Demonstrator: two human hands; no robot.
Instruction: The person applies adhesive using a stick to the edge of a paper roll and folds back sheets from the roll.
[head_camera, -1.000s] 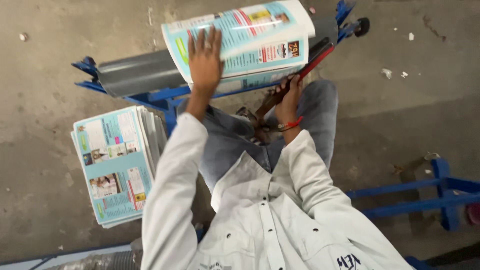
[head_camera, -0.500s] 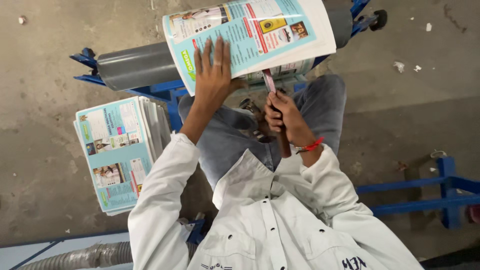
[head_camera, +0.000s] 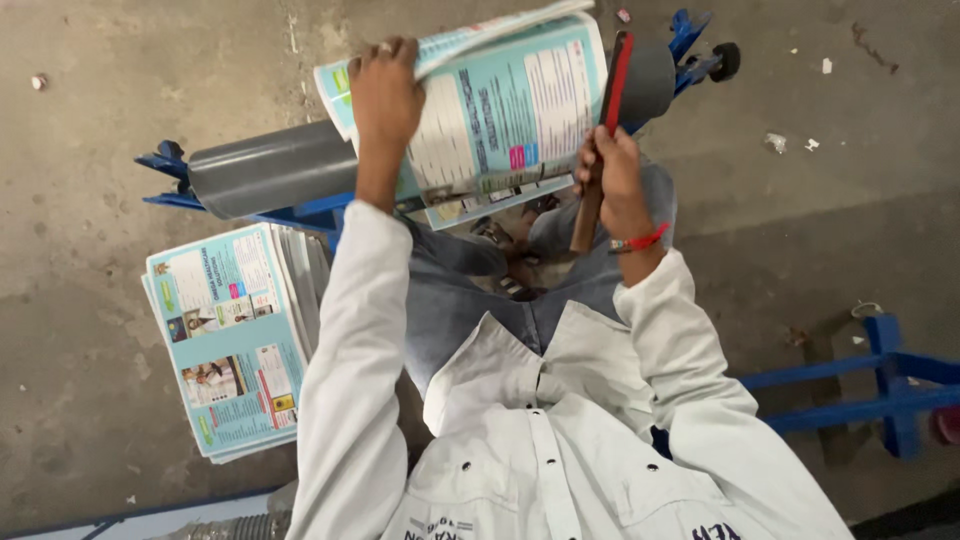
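The person wears a white long-sleeved shirt (head_camera: 540, 440) with small dark buttons and dark lettering along the bottom of the frame. Faded blue jeans (head_camera: 480, 290) cover the legs at centre. A red band (head_camera: 640, 242) circles the right wrist; a ring (head_camera: 384, 46) sits on a left finger.

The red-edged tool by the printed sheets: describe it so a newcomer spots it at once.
Start at the grey pipe lying across the blue frame, with printed sheets draped over it. At the sheets' right edge, the right hand grips a narrow flat tool. Unlike the pale blue paper, it is dark with a red edge and a brown wooden handle.
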